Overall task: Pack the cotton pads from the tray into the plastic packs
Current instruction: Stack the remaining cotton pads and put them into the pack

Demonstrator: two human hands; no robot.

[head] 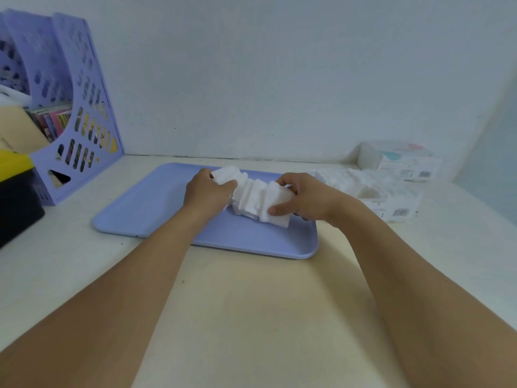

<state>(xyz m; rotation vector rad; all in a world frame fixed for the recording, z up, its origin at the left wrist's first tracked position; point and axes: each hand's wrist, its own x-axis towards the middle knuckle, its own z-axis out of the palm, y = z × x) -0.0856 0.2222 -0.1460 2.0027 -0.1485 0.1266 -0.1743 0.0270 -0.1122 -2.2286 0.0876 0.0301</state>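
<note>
A row of white square cotton pads [253, 197] lies across the lilac tray [145, 208] on the cream table. My left hand [208, 193] grips the row's far left end, fingers curled around it. At the near right end my right hand [302, 198] holds the row, thumb on the front pad and fingers behind. Both hands squeeze the pads together between them. Two clear plastic packs stand to the right of the tray: one [375, 193] close by, holding white pads, and another [402, 161] further back against the wall.
A lilac file holder [81, 113] with books stands at the back left. A yellow and black box [16, 191] sits at the left edge. The wall runs close behind the tray.
</note>
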